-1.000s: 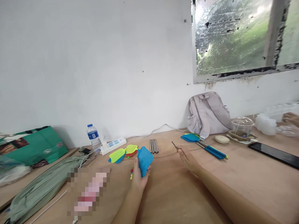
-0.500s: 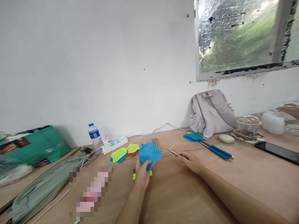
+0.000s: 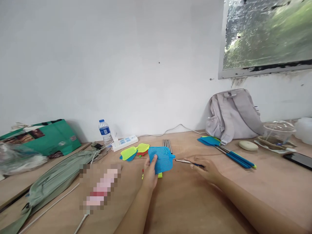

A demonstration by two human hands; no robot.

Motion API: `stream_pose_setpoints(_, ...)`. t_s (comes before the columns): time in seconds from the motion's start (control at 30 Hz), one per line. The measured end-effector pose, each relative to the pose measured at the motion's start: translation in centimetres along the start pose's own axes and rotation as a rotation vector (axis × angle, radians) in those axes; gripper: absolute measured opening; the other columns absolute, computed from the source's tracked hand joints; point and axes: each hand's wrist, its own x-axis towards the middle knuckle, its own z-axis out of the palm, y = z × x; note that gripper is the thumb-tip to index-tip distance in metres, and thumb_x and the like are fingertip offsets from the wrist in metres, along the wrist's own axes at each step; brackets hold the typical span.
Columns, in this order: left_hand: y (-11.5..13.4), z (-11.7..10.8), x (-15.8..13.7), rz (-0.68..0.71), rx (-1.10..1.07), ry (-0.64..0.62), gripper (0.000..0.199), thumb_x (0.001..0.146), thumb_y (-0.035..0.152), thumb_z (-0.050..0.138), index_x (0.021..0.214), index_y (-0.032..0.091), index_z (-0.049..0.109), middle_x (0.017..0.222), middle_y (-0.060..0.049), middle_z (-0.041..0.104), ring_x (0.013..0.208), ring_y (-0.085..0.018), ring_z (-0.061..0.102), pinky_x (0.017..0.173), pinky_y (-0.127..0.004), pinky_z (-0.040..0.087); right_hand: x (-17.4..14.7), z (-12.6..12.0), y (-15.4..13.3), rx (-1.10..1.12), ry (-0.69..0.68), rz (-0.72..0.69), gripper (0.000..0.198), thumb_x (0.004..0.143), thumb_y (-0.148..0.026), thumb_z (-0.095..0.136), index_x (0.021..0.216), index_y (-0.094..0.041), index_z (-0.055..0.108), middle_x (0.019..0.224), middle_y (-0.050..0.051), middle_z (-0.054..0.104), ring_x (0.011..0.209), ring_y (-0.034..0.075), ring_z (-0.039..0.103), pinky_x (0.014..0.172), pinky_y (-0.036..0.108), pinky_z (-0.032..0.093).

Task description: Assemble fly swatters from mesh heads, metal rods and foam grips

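Observation:
My left hand (image 3: pixel 150 173) grips a blue perforated fly swatter head (image 3: pixel 163 159) by its edge, thumb on top. The short neck of that head points right, a small gap away from the tip of a metal rod (image 3: pixel 183 161). The rod, with a dark blue handle end, is held in my right hand (image 3: pixel 206 168). Small yellow plastic pieces (image 3: pixel 160 175) lie partly hidden beneath my left hand. Behind it are several bare metal rods (image 3: pixel 167 145) and a pile of yellow, blue and red swatter heads (image 3: pixel 129 152).
Blue-handled fly swatters (image 3: pixel 237 159) lie right of my hands, before a grey backpack (image 3: pixel 234 113). Farther right are a white oval case (image 3: pixel 248 145), a clear plastic bowl (image 3: pixel 279 131) and a phone (image 3: pixel 298 161). A power strip (image 3: pixel 125 143) and water bottle (image 3: pixel 105 132) stand at the left back.
My left hand has turned the blue swatter head so its neck faces right. The rod tip and the neck are now closer together. The whole view has shifted a little to the left.

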Motion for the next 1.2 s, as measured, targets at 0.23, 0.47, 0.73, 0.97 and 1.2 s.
stream_pose_setpoints(0.23, -0.2, -0.2, 0.1, -0.012, 0.028, -0.003, 0.037, 0.057, 0.031, 0.073, 0.090, 0.019, 0.062, 0.086, -0.003, 0.068, 0.077, -0.018, 0.063, 0.074, -0.032, 0.051, 0.1, 0.1, -0.5, -0.046, 0.044, 0.016, 0.035, 0.083, -0.034, 0.042, 0.114, -0.024, 0.056, 0.101, 0.006, 0.064, 0.089, 0.021, 0.060, 0.073, 0.031, 0.048)
stream_pose_setpoints(0.47, 0.0, -0.1, 0.0, 0.001, 0.010, 0.014, 0.034, 0.060, 0.030, 0.072, 0.090, 0.020, 0.062, 0.090, -0.003, 0.068, 0.076, -0.016, 0.064, 0.072, -0.029, 0.051, 0.1, 0.0, -0.5, -0.006, 0.062, 0.048, 0.036, 0.084, -0.037, 0.041, 0.111, -0.024, 0.059, 0.086, 0.005, 0.066, 0.087, 0.021, 0.059, 0.073, 0.031, 0.047)
stream_pose_setpoints(0.73, 0.2, 0.2, -0.4, -0.016, 0.047, 0.013, 0.036, 0.061, 0.029, 0.071, 0.094, 0.019, 0.061, 0.089, -0.004, 0.068, 0.076, -0.017, 0.064, 0.070, -0.029, 0.051, 0.2, 0.0, -1.0, 0.011, 0.022, 0.072, 0.036, 0.083, -0.038, 0.041, 0.111, -0.024, 0.058, 0.091, 0.007, 0.065, 0.088, 0.022, 0.057, 0.072, 0.031, 0.046)
stream_pose_setpoints(0.97, 0.1, -0.4, 0.0, 0.039, 0.133, 0.034, 0.042, 0.055, 0.031, 0.075, 0.092, 0.018, 0.060, 0.087, -0.004, 0.067, 0.077, -0.018, 0.063, 0.071, -0.031, 0.051, 0.3, -1.7, -1.2, -0.202, -0.025, 0.031, 0.030, 0.082, -0.034, 0.042, 0.105, -0.027, 0.062, 0.092, 0.003, 0.063, 0.076, 0.016, 0.057, 0.064, 0.025, 0.042)
stream_pose_setpoints(1.2, 0.3, 0.3, -1.6, 0.120, 0.456, -0.022, 0.060, 0.047, 0.020, 0.079, 0.102, 0.021, 0.055, 0.085, -0.004, 0.067, 0.069, -0.018, 0.063, 0.056, -0.027, 0.054, 0.1, -3.4, -1.5, -0.343, -0.053, 0.009, 0.028, 0.082, -0.038, 0.043, 0.092, -0.025, 0.065, 0.076, 0.003, 0.063, 0.068, 0.015, 0.055, 0.057, 0.024, 0.035)
